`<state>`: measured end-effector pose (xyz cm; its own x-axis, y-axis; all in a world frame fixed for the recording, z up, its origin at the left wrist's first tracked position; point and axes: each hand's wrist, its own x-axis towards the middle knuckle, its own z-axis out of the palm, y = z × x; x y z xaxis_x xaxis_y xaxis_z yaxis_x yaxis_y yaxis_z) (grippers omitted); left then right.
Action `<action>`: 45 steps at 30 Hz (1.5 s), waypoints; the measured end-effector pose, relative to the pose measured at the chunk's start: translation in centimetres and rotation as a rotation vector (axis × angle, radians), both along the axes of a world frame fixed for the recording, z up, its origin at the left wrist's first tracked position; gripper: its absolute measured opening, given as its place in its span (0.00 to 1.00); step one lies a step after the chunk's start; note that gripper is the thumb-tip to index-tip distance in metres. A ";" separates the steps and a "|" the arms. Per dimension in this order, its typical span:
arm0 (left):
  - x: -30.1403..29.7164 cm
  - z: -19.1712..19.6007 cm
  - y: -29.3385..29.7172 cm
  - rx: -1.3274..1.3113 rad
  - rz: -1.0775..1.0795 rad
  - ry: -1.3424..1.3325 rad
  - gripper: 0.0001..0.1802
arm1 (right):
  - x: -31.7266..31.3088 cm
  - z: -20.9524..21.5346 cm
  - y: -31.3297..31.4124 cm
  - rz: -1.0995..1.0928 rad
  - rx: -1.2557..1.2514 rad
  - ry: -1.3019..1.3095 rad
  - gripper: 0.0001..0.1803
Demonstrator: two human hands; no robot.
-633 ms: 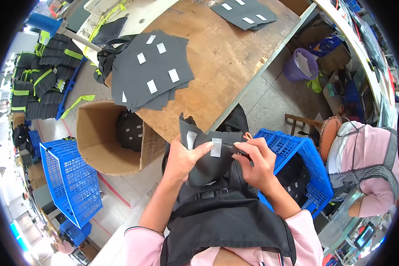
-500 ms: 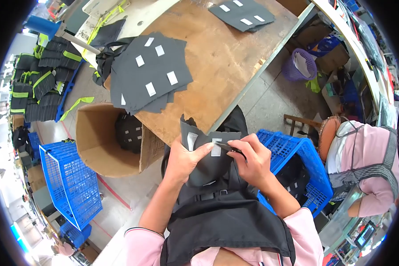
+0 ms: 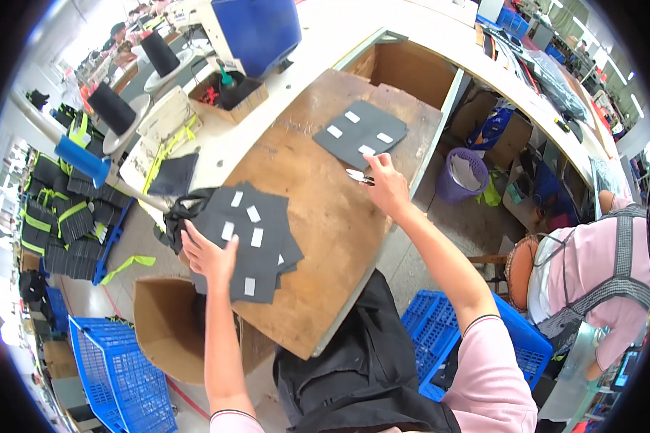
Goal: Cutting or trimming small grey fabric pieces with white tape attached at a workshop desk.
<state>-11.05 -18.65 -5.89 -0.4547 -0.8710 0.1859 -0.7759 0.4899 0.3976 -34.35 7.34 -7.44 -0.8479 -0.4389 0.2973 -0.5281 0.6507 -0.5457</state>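
My left hand (image 3: 208, 254) lies over a pile of dark grey fabric pieces (image 3: 269, 238) at the left of the wooden board. Its fingers are spread. Small white patches sit on the pieces, which overlap at uneven angles. My right hand (image 3: 388, 186) is closed round a pair of thread snips (image 3: 359, 176), with the light blades pointing left. Just beyond that hand, a second, neater stack of the same grey pieces (image 3: 361, 133) rests on the board. The fingers reach the near edge of this stack; whether they touch it I cannot tell.
The board (image 3: 325, 252) ends in a metal edge on the right. An open cardboard box (image 3: 162, 328) stands below at left, near a blue crate (image 3: 123, 375). More blue crates (image 3: 430, 332) are at my right, beside a seated person (image 3: 592, 267). A blue-sleeved pole (image 3: 83, 160) crosses the left.
The grey piece held over my lap is out of my hands. My left hand moved to the left pile; my right hand, still with the snips, moved up to the far stack. The view tilted upward.
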 end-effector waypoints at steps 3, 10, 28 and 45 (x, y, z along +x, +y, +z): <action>-0.5 -4.5 -0.4 -0.006 -0.091 -0.201 0.47 | -4.5 -2.6 -0.3 0.076 0.152 0.067 0.22; -0.7 -4.0 0.8 -0.053 -0.130 -0.046 0.36 | -6.0 -2.8 0.6 0.038 0.053 0.124 0.06; 6.2 -1.2 15.1 1.565 -0.334 0.647 0.12 | 25.1 1.1 8.5 0.552 -0.343 -0.469 0.22; 9.9 4.8 18.0 1.580 -0.216 0.613 0.15 | 24.0 6.2 7.8 0.432 -0.221 -0.154 0.17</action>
<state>-1.16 -0.67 -1.04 -0.7764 -0.3021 -0.5531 -0.3138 -0.5758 0.7550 -10.37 15.11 -1.23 -0.6442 -0.7000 0.3083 -0.6262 0.2512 -0.7381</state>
